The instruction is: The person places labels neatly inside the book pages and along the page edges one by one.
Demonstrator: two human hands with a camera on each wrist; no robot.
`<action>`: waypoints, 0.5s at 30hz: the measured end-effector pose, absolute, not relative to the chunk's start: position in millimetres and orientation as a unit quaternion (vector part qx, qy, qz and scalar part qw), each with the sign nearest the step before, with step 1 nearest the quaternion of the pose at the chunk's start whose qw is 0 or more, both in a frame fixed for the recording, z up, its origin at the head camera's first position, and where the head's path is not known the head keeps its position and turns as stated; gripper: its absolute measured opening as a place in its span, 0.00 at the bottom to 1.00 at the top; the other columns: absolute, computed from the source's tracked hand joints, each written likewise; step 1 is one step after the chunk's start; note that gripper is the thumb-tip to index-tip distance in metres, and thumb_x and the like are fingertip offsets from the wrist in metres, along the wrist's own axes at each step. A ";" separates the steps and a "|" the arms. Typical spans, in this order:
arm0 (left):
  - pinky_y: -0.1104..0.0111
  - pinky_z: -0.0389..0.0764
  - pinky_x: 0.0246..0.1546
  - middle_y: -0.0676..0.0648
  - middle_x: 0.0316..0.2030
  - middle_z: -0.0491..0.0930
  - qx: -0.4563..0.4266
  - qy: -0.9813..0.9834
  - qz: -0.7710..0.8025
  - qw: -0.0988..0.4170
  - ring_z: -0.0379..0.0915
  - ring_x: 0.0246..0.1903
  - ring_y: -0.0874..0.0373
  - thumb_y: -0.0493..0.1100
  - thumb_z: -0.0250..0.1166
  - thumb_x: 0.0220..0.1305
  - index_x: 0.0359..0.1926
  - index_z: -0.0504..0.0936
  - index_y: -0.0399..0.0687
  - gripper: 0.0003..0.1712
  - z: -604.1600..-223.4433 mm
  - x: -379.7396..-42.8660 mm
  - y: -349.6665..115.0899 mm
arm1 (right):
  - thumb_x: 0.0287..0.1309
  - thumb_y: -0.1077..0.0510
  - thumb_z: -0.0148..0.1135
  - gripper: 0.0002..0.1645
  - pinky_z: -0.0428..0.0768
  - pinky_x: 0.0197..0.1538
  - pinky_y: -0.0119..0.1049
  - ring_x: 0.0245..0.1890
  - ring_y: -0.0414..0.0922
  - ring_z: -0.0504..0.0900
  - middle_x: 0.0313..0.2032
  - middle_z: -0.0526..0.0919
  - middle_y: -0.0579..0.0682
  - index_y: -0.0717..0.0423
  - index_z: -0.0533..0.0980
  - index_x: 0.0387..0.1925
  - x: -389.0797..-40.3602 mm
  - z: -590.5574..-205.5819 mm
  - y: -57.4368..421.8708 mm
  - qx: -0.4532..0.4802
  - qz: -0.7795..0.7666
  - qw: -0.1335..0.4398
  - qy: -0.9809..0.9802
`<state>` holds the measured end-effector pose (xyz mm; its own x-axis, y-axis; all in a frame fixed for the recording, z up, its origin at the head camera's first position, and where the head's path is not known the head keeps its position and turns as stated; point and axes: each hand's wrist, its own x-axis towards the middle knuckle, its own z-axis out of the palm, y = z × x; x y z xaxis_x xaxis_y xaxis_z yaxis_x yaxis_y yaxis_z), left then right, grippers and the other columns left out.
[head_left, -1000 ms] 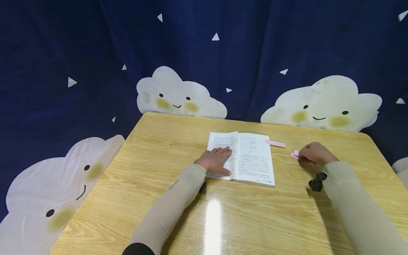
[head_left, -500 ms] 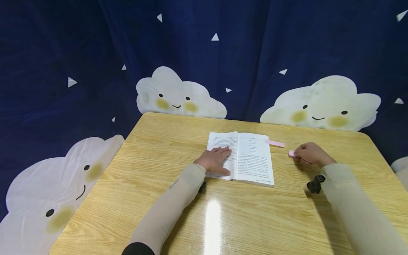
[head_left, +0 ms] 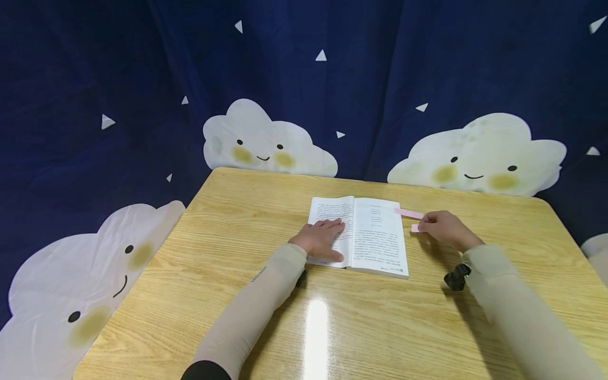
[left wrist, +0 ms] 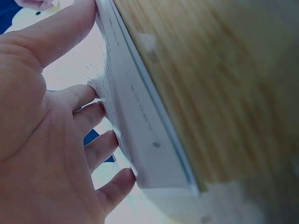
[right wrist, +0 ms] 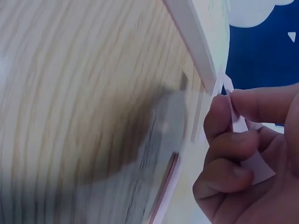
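Observation:
An open book lies on the wooden table. My left hand rests spread on its left page, thumb toward the lower part; the fingertips press the paper in the left wrist view. One pink sticky note strip juts out from the upper right edge of the right page. Just off that edge, my right hand pinches a second pink sticky note strip between thumb and index finger, the other fingers curled. Its end points toward the book.
In the right wrist view a thin pink-edged piece lies on the table below the right hand. The wooden table reaches back to a dark blue curtain with cloud figures. A black wrist device hangs under the right forearm.
My right hand has moved left toward the book, carrying the pinched pink sticky note strip with it. The left hand and the book have stayed in place.

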<state>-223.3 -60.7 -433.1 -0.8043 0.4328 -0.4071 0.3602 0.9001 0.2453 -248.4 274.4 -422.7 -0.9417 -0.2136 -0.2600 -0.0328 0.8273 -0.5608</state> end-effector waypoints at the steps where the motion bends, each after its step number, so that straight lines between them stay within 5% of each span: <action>1: 0.50 0.51 0.77 0.63 0.80 0.41 0.209 0.946 0.079 0.233 0.40 0.80 0.56 0.68 0.62 0.62 0.79 0.46 0.68 0.52 -433.1 -223.5 -60.6 | 0.67 0.54 0.57 0.15 0.66 0.34 0.35 0.30 0.44 0.70 0.29 0.79 0.54 0.64 0.77 0.35 -248.3 -422.7 271.7 -0.065 -0.288 0.157 0.942; 15: 0.49 0.52 0.76 0.62 0.80 0.40 0.211 0.946 0.071 0.236 0.40 0.80 0.56 0.69 0.62 0.62 0.79 0.45 0.67 0.52 -431.5 -224.3 -60.4 | 0.65 0.54 0.54 0.14 0.67 0.32 0.35 0.29 0.45 0.71 0.29 0.76 0.52 0.62 0.78 0.36 -249.6 -429.5 253.7 -0.051 -0.281 0.181 0.941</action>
